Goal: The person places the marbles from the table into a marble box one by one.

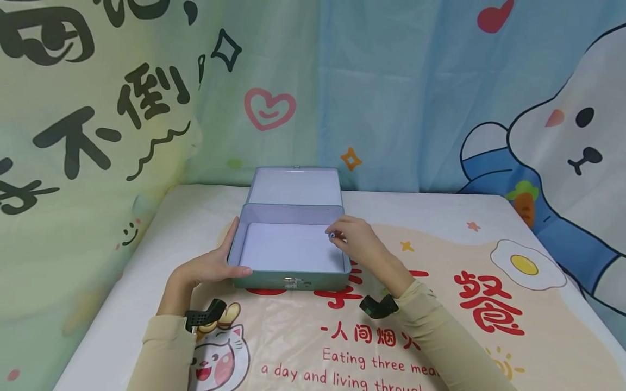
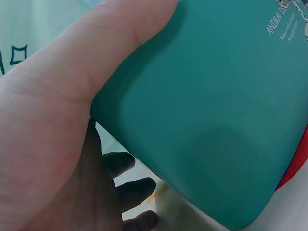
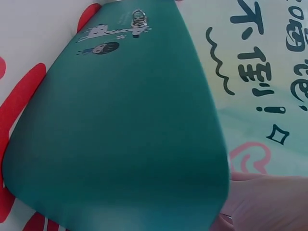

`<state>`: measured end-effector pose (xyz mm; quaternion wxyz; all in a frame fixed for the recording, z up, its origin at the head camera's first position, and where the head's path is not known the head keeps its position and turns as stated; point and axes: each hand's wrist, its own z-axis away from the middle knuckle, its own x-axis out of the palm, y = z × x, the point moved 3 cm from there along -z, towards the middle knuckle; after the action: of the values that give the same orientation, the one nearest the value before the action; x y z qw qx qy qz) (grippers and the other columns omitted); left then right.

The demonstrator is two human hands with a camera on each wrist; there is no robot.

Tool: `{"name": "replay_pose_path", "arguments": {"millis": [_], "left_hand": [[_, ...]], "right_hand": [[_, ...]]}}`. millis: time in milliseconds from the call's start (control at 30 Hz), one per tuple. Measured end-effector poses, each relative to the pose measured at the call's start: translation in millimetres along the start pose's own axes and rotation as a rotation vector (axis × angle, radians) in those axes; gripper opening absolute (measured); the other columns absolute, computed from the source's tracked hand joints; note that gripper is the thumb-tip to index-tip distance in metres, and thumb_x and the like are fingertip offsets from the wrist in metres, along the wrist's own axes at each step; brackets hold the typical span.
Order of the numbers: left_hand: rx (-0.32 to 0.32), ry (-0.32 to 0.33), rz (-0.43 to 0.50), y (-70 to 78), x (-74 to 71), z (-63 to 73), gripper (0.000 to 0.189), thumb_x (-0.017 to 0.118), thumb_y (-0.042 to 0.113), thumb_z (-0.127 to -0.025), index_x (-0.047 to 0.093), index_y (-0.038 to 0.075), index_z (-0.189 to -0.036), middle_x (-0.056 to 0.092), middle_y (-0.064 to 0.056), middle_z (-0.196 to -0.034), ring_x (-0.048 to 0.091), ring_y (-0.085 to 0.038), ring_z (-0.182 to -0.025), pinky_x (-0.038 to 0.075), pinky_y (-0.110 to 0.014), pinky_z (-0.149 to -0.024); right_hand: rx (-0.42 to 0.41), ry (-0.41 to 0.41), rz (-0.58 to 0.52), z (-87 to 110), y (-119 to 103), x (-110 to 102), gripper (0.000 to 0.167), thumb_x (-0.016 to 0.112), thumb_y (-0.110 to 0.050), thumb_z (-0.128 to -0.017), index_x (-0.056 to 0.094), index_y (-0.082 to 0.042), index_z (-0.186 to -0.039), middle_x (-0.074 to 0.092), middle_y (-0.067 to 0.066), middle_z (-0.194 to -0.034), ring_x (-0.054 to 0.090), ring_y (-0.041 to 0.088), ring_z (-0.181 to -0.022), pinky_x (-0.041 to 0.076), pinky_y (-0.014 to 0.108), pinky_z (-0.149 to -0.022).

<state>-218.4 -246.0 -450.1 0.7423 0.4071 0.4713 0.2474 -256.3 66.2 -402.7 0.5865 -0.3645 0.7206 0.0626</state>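
Observation:
An open green tin box [image 1: 320, 281] with a white inside stands on the table, its hinged lid [image 1: 296, 185] tipped back. My left hand [image 1: 212, 266] holds the box at its near left corner, thumb over the front edge and fingers along the left side. In the left wrist view the thumb [image 2: 130, 24] lies on the green wall. Over the right part of the box, my right hand [image 1: 359, 236] pinches a small dark blue and white piece [image 1: 332, 235], mostly hidden by the fingers. The box floor shows bare. A metal clasp [image 3: 139, 18] sits on the printed front.
Under the box lies a white and beige tablecloth [image 1: 293, 326] with red lettering and cartoon prints. A printed curtain [image 1: 381, 108] hangs right behind the table and along its left side. Each wrist wears a small black camera [image 1: 379, 307].

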Motion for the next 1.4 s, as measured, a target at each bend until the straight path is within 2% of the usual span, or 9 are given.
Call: {"name": "replay_pose_path", "arguments": {"millis": [367, 500, 833, 1033, 1233, 1400], "left_hand": [[0.002, 0.006, 0.008, -1.7, 0.8, -2.0, 0.117, 0.072, 0.036, -0.081, -0.027, 0.043, -0.143, -0.02, -0.005, -0.158, 0.0, -0.037, -0.144, 0.016, -0.063, -0.111], [-0.002, 0.008, 0.005, -2.7, 1.0, -0.9, 0.117, 0.071, 0.035, -0.081, -0.027, 0.042, -0.143, -0.02, -0.006, -0.158, 0.0, -0.037, -0.144, 0.016, -0.064, -0.11], [0.012, 0.009, -0.021, 0.4, 0.4, 0.7, 0.118, 0.071, 0.037, -0.081, -0.028, 0.033, -0.145, -0.022, -0.009, -0.158, -0.002, -0.039, -0.144, 0.014, -0.064, -0.11], [0.01, 0.006, -0.024, 0.8, 1.5, 0.4, 0.119, 0.072, 0.037, -0.08, -0.028, 0.036, -0.145, -0.021, -0.009, -0.158, -0.002, -0.039, -0.144, 0.015, -0.064, -0.11], [0.019, 0.015, -0.015, -1.1, 2.9, -0.8, 0.118, 0.072, 0.036, -0.081, -0.027, 0.037, -0.145, -0.022, -0.006, -0.158, -0.004, -0.036, -0.145, 0.013, -0.063, -0.111], [0.027, 0.011, -0.015, -0.7, 1.9, 0.1, 0.118, 0.071, 0.036, -0.081, -0.027, 0.031, -0.146, -0.022, -0.009, -0.157, -0.003, -0.039, -0.144, 0.014, -0.065, -0.11]], "right_hand": [[-0.029, -0.126, 0.102, -7.3, -10.4, 11.0, 0.014, 0.073, -0.007, -0.082, 0.073, -0.005, -0.096, 0.066, 0.006, -0.094, 0.063, 0.019, -0.086, 0.055, 0.029, -0.08], [-0.078, -0.149, 0.144, -13.5, -15.9, 16.5, 0.01, 0.074, -0.007, -0.081, 0.072, -0.006, -0.091, 0.064, 0.005, -0.09, 0.063, 0.019, -0.085, 0.055, 0.029, -0.078], [-0.123, -0.222, 0.207, -24.3, -17.4, 32.0, 0.006, 0.076, -0.007, -0.079, 0.071, -0.008, -0.083, 0.066, 0.004, -0.084, 0.062, 0.017, -0.079, 0.053, 0.028, -0.074], [-0.065, -0.305, 0.249, -21.9, -19.7, 38.5, 0.005, 0.072, -0.005, -0.082, 0.068, -0.007, -0.084, 0.066, 0.006, -0.084, 0.058, 0.017, -0.075, 0.052, 0.029, -0.072], [-0.039, -0.31, 0.267, -19.9, -20.1, 43.5, 0.012, 0.066, 0.003, -0.082, 0.068, -0.008, -0.08, 0.067, 0.001, -0.078, 0.049, 0.012, -0.068, 0.048, 0.026, -0.067], [-0.025, -0.326, 0.255, -20.2, -19.2, 45.2, 0.015, 0.064, 0.004, -0.082, 0.068, -0.01, -0.077, 0.066, -0.001, -0.077, 0.051, 0.011, -0.069, 0.048, 0.026, -0.065]]}}
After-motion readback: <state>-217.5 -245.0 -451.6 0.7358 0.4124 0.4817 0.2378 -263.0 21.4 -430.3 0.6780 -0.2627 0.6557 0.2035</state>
